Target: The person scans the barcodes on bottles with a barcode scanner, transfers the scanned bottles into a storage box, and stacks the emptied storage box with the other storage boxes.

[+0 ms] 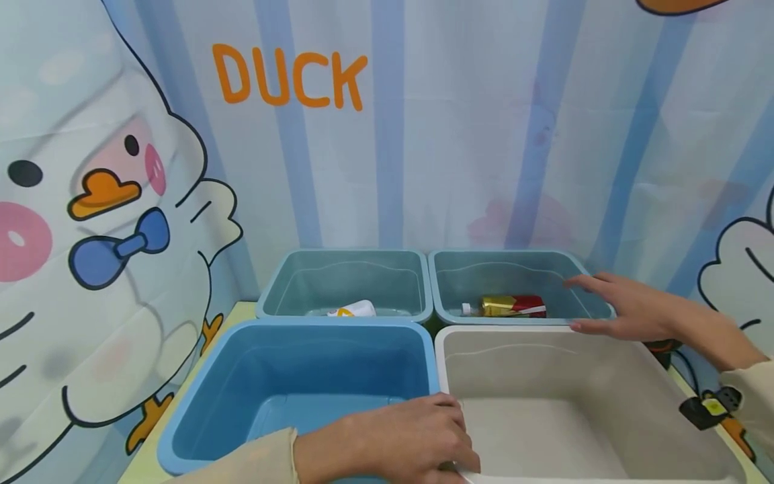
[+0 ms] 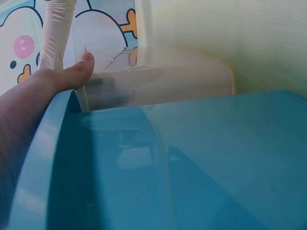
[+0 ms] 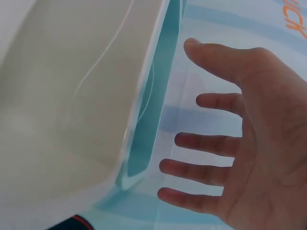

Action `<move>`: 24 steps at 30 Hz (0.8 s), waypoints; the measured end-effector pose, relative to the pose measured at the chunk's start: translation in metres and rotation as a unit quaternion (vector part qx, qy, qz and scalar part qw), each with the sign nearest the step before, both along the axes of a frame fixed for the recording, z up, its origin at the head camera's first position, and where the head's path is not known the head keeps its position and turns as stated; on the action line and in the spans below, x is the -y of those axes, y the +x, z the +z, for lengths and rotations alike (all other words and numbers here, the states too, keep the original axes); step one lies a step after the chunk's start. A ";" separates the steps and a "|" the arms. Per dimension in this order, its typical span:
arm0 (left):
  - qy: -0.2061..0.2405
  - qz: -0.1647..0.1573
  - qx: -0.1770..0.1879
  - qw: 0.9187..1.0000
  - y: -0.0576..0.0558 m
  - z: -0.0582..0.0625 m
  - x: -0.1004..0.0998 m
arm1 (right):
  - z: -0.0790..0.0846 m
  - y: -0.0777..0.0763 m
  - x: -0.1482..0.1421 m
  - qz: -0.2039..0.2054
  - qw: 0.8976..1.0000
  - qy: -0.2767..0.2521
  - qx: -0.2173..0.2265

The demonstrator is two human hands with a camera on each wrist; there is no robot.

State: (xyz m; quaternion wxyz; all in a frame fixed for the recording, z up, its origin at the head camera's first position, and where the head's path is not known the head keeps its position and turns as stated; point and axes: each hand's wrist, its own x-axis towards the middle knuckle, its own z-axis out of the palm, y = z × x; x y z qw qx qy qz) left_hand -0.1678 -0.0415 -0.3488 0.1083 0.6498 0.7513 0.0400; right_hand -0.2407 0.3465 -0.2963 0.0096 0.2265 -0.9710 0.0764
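My left hand [image 1: 417, 437] is at the near left corner of a beige bin [image 1: 605, 349], with its fingers bent over the rim and the thumb close below. In the left wrist view its thumb shows past the rim of a blue bin [image 2: 36, 182]. My right hand [image 1: 635, 309] hovers at the right end of the rear right teal bin [image 1: 432, 289], fingers spread and holding nothing. Inside that bin lies a gold-and-red bottle [image 1: 514, 306] with a white cap, on its side. The right wrist view shows the right palm [image 3: 268, 158] beside the bins' rims.
At the rear left stands another teal bin [image 1: 345, 282] with a white-and-orange item [image 1: 359, 308] inside, partly hidden by the front wall. The blue bin [image 1: 302, 363] adjoins the beige one. A printed duck backdrop [image 1: 459, 134] rises behind. A dark object lies beyond the beige bin's right rim.
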 end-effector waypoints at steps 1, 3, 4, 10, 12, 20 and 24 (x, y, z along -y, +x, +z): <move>-0.001 0.001 -0.001 1.000 0.000 0.000 0.000 | -0.001 0.002 -0.004 -0.002 1.000 -0.003 -0.001; -0.003 0.000 -0.004 1.000 0.000 0.001 -0.001 | -0.004 0.007 -0.012 -0.003 1.000 -0.013 -0.002; -0.004 0.000 -0.005 1.000 0.000 0.002 -0.001 | -0.006 0.009 -0.017 -0.002 1.000 -0.020 -0.002; -0.005 0.001 -0.009 1.000 0.000 0.003 -0.003 | -0.021 0.018 -0.037 -0.031 0.999 -0.028 0.019; -0.005 0.002 -0.009 1.000 0.000 0.003 -0.003 | -0.025 0.021 -0.042 -0.054 0.998 -0.025 0.034; -0.004 0.002 -0.022 1.000 0.001 0.003 -0.001 | -0.032 0.034 -0.063 -0.116 0.987 -0.016 0.106; -0.005 -0.001 -0.036 0.999 0.002 0.002 -0.001 | -0.038 0.039 -0.068 -0.143 0.974 -0.042 0.171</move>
